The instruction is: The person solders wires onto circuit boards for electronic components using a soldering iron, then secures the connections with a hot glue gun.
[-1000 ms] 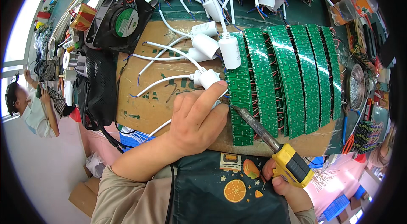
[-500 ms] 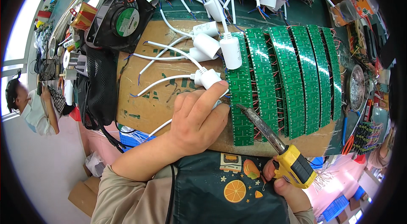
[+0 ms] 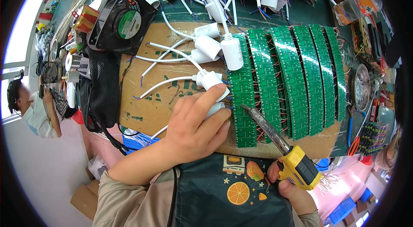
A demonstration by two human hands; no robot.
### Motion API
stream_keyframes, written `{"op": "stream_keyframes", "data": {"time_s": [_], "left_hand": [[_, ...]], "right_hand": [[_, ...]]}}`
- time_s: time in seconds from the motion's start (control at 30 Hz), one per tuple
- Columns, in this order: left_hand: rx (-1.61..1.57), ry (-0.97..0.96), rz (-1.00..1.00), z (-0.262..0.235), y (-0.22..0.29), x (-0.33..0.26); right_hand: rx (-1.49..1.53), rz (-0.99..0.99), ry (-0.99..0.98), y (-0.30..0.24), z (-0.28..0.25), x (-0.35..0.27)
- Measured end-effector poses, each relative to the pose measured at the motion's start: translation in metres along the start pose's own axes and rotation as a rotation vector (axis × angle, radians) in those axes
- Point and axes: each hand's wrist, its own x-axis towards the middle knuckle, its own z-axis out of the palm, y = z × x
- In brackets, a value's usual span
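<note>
Low over the left edge of the green circuit boards, my left hand [image 3: 195, 126] is closed around a white corded lamp holder [image 3: 216, 108], mostly hidden by the fingers. Its index fingertip is against another white lamp holder [image 3: 210, 80]. My right hand [image 3: 292, 188] grips the yellow handle of a soldering iron [image 3: 275, 139]. The iron's tip lies over the leftmost circuit board strip [image 3: 244, 126], close to the blue wire end beside my left fingers. One lamp holder [image 3: 232, 53] rests on that strip's upper part; several more lie to its left on the brown board [image 3: 146, 111].
A black fan [image 3: 124, 23] stands at the back left beside a can [image 3: 85, 18]. Many white corded lamp holders are heaped along the back. At right are a round metal dish [image 3: 362, 87], pliers [image 3: 350, 130] and a plastic bottle [image 3: 359, 5]. Another person [image 3: 38, 111] is at far left.
My left hand has shifted slightly left and down, and more of the lamp holder under its fingers shows. The soldering iron in my right hand has barely moved.
</note>
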Motion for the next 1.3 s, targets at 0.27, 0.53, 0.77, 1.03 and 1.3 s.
{"op": "stream_keyframes", "data": {"time_s": [0.27, 0.53, 0.77, 1.03, 1.3], "left_hand": [[-0.117, -0.201, -0.007, -0.014, -0.002, 0.008], [-0.053, -0.269, 0.002, -0.014, 0.001, 0.019], [0.137, -0.257, 0.124, -0.011, -0.003, 0.016], [-0.126, -0.225, -0.025, -0.014, -0.003, 0.02], [-0.203, -0.242, -0.074, -0.011, -0.003, 0.022]], "right_hand": [[-0.062, -0.008, -0.071, 0.001, -0.01, -0.001], [-0.036, 0.038, -0.044, -0.007, 0.0, 0.001], [-0.075, 0.018, -0.021, -0.003, -0.005, -0.001], [-0.038, 0.014, -0.018, -0.001, -0.006, -0.002], [-0.084, -0.039, -0.032, 0.006, -0.014, -0.004]]}}
